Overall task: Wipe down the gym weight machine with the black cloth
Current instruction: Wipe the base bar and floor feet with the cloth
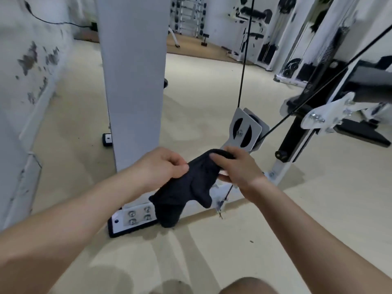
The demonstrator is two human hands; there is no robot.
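The black cloth (186, 192) hangs crumpled between both hands, low over the white base rail (231, 193) of the weight machine. My left hand (163, 164) pinches its left edge. My right hand (235, 166) grips its top right part, fingers curled over the fabric. Behind the hands rises the machine's wide white upright column (133, 81). A white pulley bracket (246, 130) with a black wheel sits just beyond my right hand, with a black cable (244, 52) running up from it. The cloth's lower end dangles beside the bolted foot plate (135, 217).
A scuffed white wall (29, 81) runs along the left. A black padded arm and white linkage (331, 111) of the machine stand at the right. More gym machines and a dumbbell rack (188, 15) fill the far room. The floor is beige. My knee (248, 286) shows at the bottom.
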